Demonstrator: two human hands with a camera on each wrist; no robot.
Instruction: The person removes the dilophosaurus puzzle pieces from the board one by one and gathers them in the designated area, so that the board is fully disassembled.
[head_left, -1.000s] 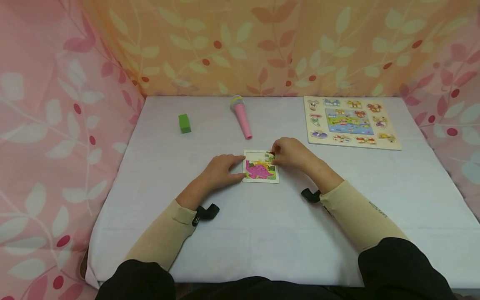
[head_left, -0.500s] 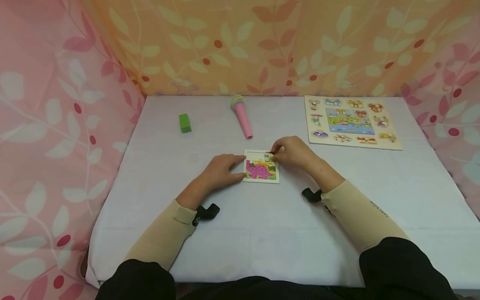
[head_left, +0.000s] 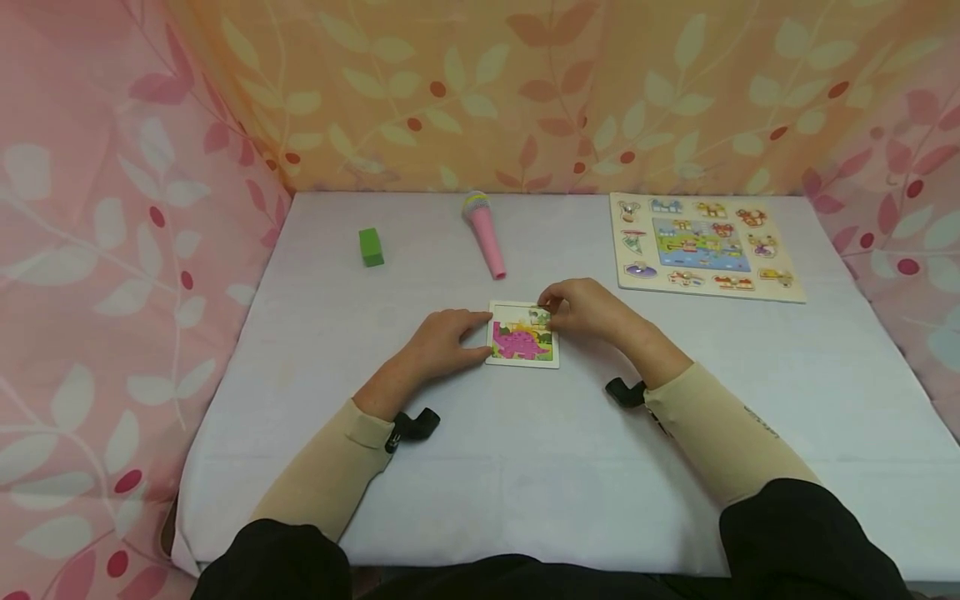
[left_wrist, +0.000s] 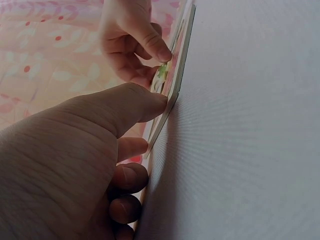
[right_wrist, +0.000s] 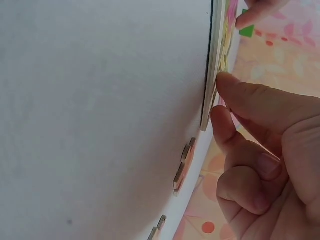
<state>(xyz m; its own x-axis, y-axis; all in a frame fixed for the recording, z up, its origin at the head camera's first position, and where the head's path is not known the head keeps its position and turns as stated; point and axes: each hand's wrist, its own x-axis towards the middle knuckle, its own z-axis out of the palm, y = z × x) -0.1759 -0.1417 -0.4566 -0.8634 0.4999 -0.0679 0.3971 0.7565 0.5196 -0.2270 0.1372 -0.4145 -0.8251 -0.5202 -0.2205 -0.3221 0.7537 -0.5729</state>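
My left hand (head_left: 438,346) rests at the left edge of a small white-rimmed puzzle frame (head_left: 522,363), thumb and forefinger spread well apart and both touching it, the thumb near its closest corner. My right hand (head_left: 588,308) is at the far right corner, thumb and forefinger brought close together beside a small pale-green piece (head_left: 537,316); I can't tell whether they pinch it. The frame lies flat on the white cloth (head_left: 495,467) between my hands, and a pink dinosaur (head_left: 519,342) fills most of its picture, with a whitish patch at the far left. Just past the frame's right end, my right wrist view shows two thin loose pieces (right_wrist: 186,166) on the cloth. Farther off sit a green block (head_left: 371,247), a pink toy microphone (head_left: 487,240) and, to the right, a larger puzzle board (head_left: 708,291).
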